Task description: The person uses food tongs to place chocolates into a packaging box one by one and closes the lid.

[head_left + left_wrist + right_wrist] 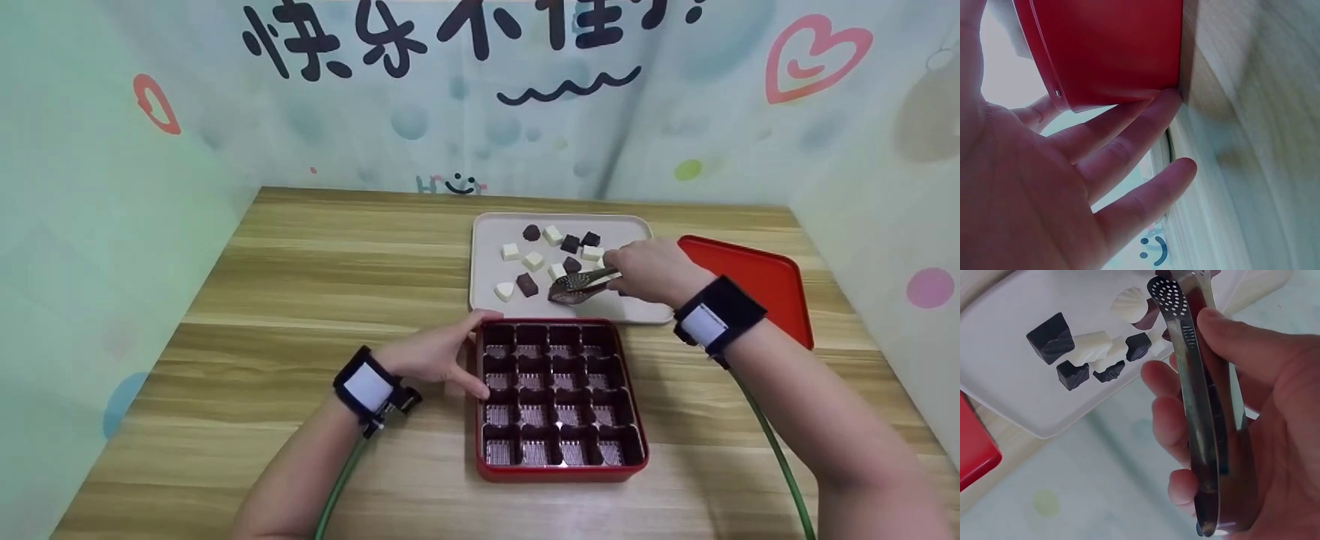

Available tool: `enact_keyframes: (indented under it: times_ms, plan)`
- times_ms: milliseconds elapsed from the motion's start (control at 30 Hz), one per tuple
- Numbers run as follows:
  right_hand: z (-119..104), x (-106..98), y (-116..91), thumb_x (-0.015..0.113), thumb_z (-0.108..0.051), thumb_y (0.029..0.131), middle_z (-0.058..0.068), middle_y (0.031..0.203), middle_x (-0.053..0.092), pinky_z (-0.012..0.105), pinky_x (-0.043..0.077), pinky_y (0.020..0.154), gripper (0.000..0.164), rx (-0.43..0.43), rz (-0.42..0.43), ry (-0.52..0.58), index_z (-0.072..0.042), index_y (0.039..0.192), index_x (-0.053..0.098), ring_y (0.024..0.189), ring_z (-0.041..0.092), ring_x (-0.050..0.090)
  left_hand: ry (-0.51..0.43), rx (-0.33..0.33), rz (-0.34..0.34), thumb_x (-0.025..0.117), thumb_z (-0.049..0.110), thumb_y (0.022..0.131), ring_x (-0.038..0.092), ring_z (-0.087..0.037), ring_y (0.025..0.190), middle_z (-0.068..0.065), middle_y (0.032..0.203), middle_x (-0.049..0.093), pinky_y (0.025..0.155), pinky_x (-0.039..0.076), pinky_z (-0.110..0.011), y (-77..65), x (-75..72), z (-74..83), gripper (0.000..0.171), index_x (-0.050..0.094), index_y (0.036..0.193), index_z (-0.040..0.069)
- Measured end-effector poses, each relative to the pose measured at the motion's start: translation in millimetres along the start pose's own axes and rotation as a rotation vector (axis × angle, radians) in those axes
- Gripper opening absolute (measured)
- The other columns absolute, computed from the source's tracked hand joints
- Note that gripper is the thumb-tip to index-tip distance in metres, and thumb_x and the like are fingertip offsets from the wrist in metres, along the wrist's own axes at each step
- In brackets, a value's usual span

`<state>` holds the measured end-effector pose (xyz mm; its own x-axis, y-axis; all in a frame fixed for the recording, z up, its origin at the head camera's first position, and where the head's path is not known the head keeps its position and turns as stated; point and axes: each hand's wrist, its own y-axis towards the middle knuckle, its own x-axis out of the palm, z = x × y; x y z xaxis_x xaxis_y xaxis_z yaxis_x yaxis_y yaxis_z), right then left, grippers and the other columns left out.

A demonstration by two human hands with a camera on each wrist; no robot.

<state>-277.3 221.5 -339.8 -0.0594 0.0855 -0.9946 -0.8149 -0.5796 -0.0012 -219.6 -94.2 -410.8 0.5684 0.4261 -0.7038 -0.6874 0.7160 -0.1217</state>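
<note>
My right hand (654, 271) is clamped on metal tongs (598, 280), thumb on one arm and fingers curled around the other. The perforated tips of the tongs lie over the near part of a white tray (630, 230), at a brown piece (556, 291); I cannot tell whether they grip it.

My left hand (435, 355) has its fingers apart and extended, bearing against the left side of a red box (562, 474). In the head view, its thumb rests at the left rim and its index finger reaches the far left corner. The left wrist view shows one finger standing clear of the wall.

The box rests upright on the wooden surface (337, 292) and carries a dark brown insert (568, 360) divided into sixteen compartments, four by four. The tray is located directly beyond the box; I cannot tell whether the two touch. White pieces (533, 261) and dark pieces (570, 244) are distributed across it, several of them cubes; one white piece, in the right wrist view, is shell-shaped (1129, 306).

A flat red panel (761, 289) with a raised rim lies just right of the tray, partly covered by my right forearm. A printed backdrop (465, 112) stands behind the surface.
</note>
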Motion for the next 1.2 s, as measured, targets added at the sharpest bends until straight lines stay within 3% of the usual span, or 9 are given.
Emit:
enact_keyframes:
  times_ms: [300,467,667,767,933,1200]
  plan:
    - [0,2,-2,0.068,-0.022,0.077,0.003,0.062,0.054,0.038,0.037,0.038,0.019,-0.035,0.076,-0.010,-0.010,0.073,0.054,0.050,0.023,0.048,-0.025,0.012,-0.006,0.077,0.051,0.054,0.048,-0.020,0.109,-0.002,0.128,0.046,0.096,0.035,-0.038,0.5,0.6,-1.1,0.106,0.017,0.139,0.028]
    - [-16,-24,-10,0.068,-0.022,0.078,0.001,0.062,0.052,0.036,0.034,0.036,0.018,-0.051,0.140,-0.009,-0.009,0.076,0.056,0.049,0.020,0.045,-0.043,0.013,-0.007,0.079,0.047,0.055,0.048,-0.019,0.109,-0.002,0.123,0.050,0.095,0.035,-0.038,0.7,0.2,0.6,0.103,0.021,0.136,0.023]
    - [-51,-58,-19,0.071,-0.024,0.075,-0.001,0.063,0.058,0.035,0.034,0.038,0.018,-0.179,0.217,-0.020,-0.011,0.080,0.061,0.047,0.019,0.046,-0.063,0.003,-0.006,0.079,0.048,0.053,0.047,-0.019,0.109,-0.001,0.122,0.050,0.095,0.035,-0.038,1.5,-0.5,0.7,0.103,0.022,0.134,0.022]
    - [-71,-67,-22,0.072,-0.026,0.074,-0.001,0.060,0.056,0.034,0.036,0.040,0.020,-0.217,0.162,-0.036,-0.010,0.078,0.060,0.046,0.017,0.048,-0.060,-0.006,-0.010,0.079,0.049,0.053,0.048,-0.018,0.108,-0.002,0.120,0.051,0.095,0.036,-0.037,1.9,-0.2,0.3,0.102,0.023,0.134,0.023]
    - [-100,-72,-20,0.072,-0.026,0.074,-0.002,0.050,0.041,0.030,0.037,0.039,0.025,-0.235,0.075,-0.114,-0.008,0.073,0.055,0.043,0.014,0.041,-0.043,-0.027,-0.015,0.078,0.051,0.052,0.051,-0.017,0.104,-0.003,0.116,0.054,0.093,0.037,-0.036,1.4,-0.2,0.8,0.103,0.021,0.134,0.025]
    - [-141,-73,0,0.062,-0.001,0.074,-0.002,0.049,0.042,0.022,0.037,0.037,0.011,-0.252,0.007,-0.338,-0.006,0.066,0.059,0.043,0.011,0.039,-0.030,0.003,-0.002,0.078,0.052,0.052,0.051,-0.016,0.103,0.001,0.114,0.055,0.092,0.038,-0.034,2.9,-0.3,-1.2,0.100,0.024,0.132,0.026]
